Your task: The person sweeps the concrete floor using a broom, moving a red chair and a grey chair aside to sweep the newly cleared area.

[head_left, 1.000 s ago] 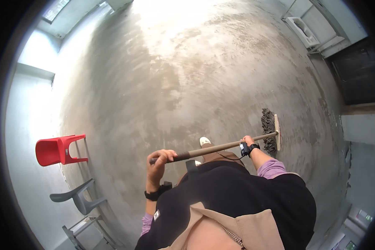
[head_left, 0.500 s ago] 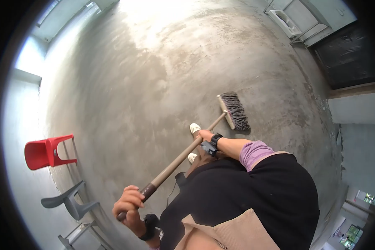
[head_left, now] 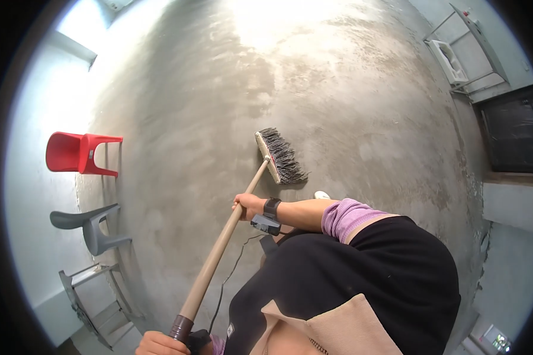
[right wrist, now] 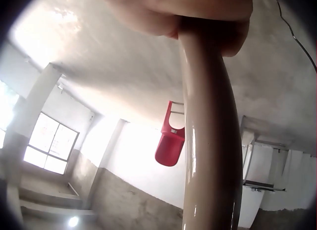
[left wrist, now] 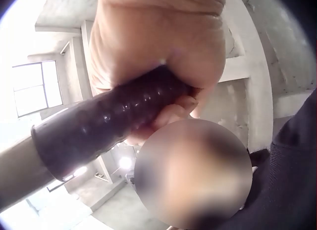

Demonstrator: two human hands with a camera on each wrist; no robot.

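A mop with a long tan pole (head_left: pixel 213 258) and a head of grey strands (head_left: pixel 283 156) lies across the head view, its strands on the concrete floor. My right hand (head_left: pixel 249 207) grips the pole a short way below the mop head. At the bottom edge my left hand (head_left: pixel 161 343), partly cut off, holds the dark brown grip at the pole's end. In the left wrist view the fingers of that hand (left wrist: pixel 158 47) curl round the ribbed dark grip (left wrist: pixel 109 118). The right wrist view shows my right hand (right wrist: pixel 198 12) wrapped round the pole (right wrist: pixel 210 136).
Along the left wall stand a red chair (head_left: pixel 65 152), a grey chair (head_left: pixel 93 231) and a metal frame (head_left: pixel 103 310). A rack with a white item (head_left: pixel 448 61) and a dark panel (head_left: pixel 515 133) are at the right wall. A thin cable (head_left: pixel 224 284) hangs beside the pole.
The mop head has swung from the right across to the left, in front of the feet. My right hand moved left with the pole, and my left hand moved down to the bottom edge.
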